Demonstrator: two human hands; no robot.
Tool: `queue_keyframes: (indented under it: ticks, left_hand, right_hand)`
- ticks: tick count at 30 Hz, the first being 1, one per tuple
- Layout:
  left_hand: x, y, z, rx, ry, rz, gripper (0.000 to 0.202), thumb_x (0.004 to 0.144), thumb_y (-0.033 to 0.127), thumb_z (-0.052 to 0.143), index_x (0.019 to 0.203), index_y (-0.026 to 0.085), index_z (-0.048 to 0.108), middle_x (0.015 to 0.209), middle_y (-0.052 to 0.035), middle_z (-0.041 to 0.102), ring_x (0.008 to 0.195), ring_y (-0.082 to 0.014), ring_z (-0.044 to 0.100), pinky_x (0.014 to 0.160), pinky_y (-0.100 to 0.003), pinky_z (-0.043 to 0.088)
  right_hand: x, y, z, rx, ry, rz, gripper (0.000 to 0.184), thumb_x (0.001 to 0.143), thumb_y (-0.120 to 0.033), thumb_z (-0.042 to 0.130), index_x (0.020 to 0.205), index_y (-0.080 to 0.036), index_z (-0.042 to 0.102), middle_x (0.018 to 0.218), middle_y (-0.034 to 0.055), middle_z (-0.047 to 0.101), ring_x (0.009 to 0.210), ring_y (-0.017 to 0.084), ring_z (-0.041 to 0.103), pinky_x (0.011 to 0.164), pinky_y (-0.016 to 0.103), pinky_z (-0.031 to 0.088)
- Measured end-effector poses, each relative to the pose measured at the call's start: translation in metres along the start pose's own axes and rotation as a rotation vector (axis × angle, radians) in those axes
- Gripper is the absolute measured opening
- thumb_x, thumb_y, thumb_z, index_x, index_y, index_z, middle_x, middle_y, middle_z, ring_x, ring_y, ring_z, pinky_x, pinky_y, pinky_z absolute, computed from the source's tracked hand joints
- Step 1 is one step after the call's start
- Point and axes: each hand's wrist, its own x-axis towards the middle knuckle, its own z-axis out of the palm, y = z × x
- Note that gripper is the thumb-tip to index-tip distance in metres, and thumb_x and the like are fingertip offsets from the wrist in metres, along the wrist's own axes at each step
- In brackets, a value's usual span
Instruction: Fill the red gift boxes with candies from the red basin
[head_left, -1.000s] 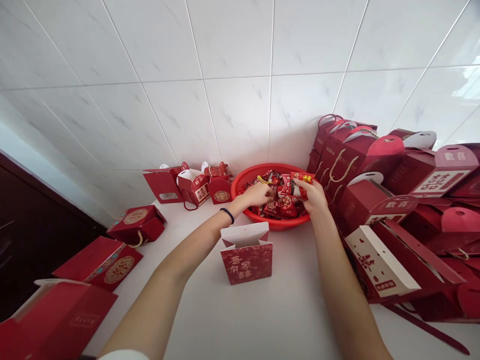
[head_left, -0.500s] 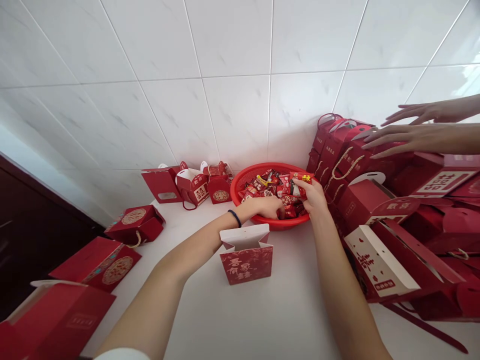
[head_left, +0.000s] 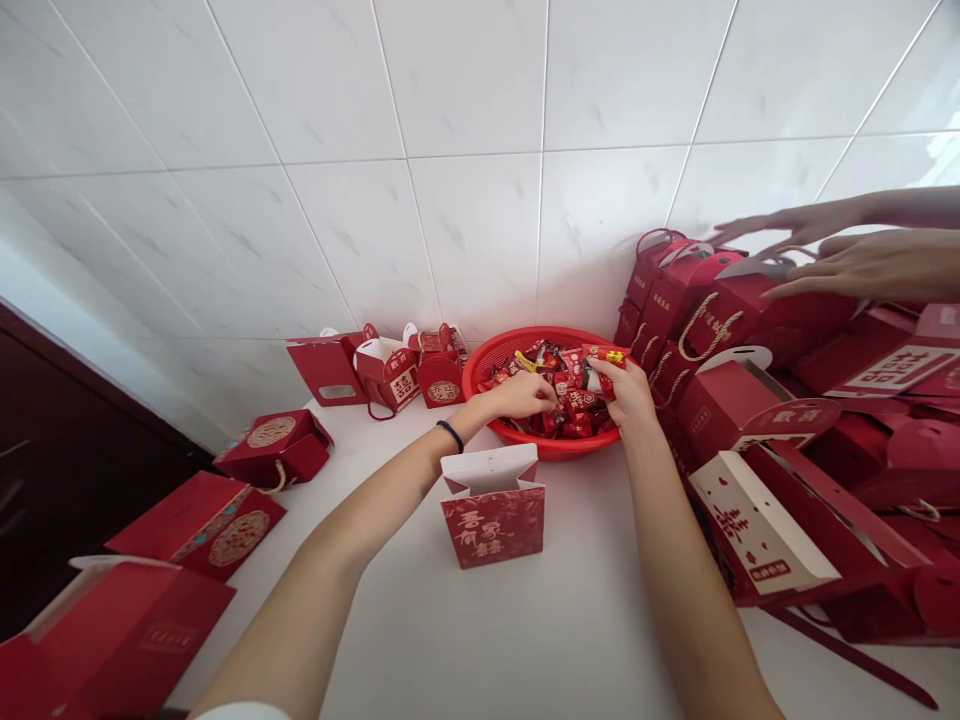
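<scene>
One packet (head_left: 604, 356) clamped in right fingers (head_left: 611, 372) at the basket's two o'clock (head_left: 555, 453) wants gentle pressure; left fingers (head_left: 541, 392), I can't tell.

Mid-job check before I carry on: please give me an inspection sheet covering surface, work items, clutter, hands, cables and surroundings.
Surface: white table.
Work items: open red bag standing upright; red basket holding wrapped packets.
Clutter: red boxes at left; stacked boxes at right.
Left hand: over the packets, grip unclear.
Right hand: holding a red packet.
Cables: nothing seen.
Surroundings: tiled wall; another person's hands over the stacked boxes.
</scene>
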Motion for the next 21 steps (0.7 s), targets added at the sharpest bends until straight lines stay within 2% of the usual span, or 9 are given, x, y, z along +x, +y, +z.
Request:
queue_keyframes:
  ticks: [3,7,10,14,17,21]
  left_hand:
    - [-0.006,-0.007,-0.009,-0.072,0.099,-0.06,0.023,0.086,0.024,0.057,0.089,0.015,0.078,0.1,-0.0071,0.078,0.095,-0.0224,0.069,0.092,-0.029,0.048]
    - [-0.013,-0.009,-0.012,-0.176,0.179,-0.105,0.021,0.086,0.028,0.059,0.086,0.014,0.075,0.095,-0.0075,0.077,0.092,-0.0231,0.068,0.092,-0.033,0.05]
    - [-0.016,-0.006,-0.01,-0.264,0.256,-0.117,0.015,0.086,0.024,0.059,0.086,0.014,0.07,0.095,-0.0062,0.074,0.092,-0.0206,0.067,0.091,-0.032,0.051]
    - [-0.021,0.0,-0.01,-0.397,0.341,-0.147,0.015,0.091,0.02,0.054,0.101,0.016,0.064,0.085,-0.0026,0.069,0.077,-0.0157,0.065,0.074,-0.028,0.053]
    - [-0.027,0.005,-0.011,-0.482,0.373,-0.166,0.018,0.091,0.019,0.055,0.107,0.017,0.061,0.076,0.0011,0.064,0.062,-0.0119,0.059,0.061,-0.024,0.049]
    - [-0.04,0.009,-0.016,-0.568,0.416,-0.158,0.02,0.087,0.016,0.055,0.106,0.017,0.06,0.086,0.0007,0.064,0.061,-0.0085,0.055,0.06,-0.021,0.047]
  right_hand:
    - [0.0,-0.001,0.0,-0.004,-0.005,-0.003,0.027,0.049,-0.016,0.082,0.072,-0.019,0.068,0.069,-0.0027,0.073,0.064,0.016,0.068,0.066,0.028,0.059]
    - [-0.002,-0.003,0.002,-0.007,-0.024,0.007,0.027,0.049,-0.016,0.082,0.071,-0.019,0.069,0.069,-0.0023,0.073,0.063,0.016,0.068,0.065,0.027,0.058]
    - [-0.006,-0.005,0.004,-0.016,-0.071,0.035,0.027,0.048,-0.017,0.084,0.072,-0.019,0.071,0.071,-0.0007,0.075,0.063,0.016,0.068,0.064,0.027,0.059]
    - [-0.012,-0.006,0.006,-0.048,-0.165,0.092,0.03,0.048,-0.02,0.087,0.074,-0.017,0.073,0.074,0.0033,0.076,0.064,0.018,0.07,0.064,0.029,0.059]
    - [-0.016,-0.009,0.007,-0.06,-0.216,0.113,0.033,0.047,-0.021,0.09,0.076,-0.017,0.073,0.075,0.0032,0.077,0.066,0.019,0.071,0.064,0.029,0.059]
    - [-0.019,-0.014,0.01,-0.052,-0.261,0.113,0.036,0.049,-0.022,0.092,0.079,-0.018,0.072,0.077,0.0026,0.076,0.072,0.021,0.073,0.069,0.032,0.061]
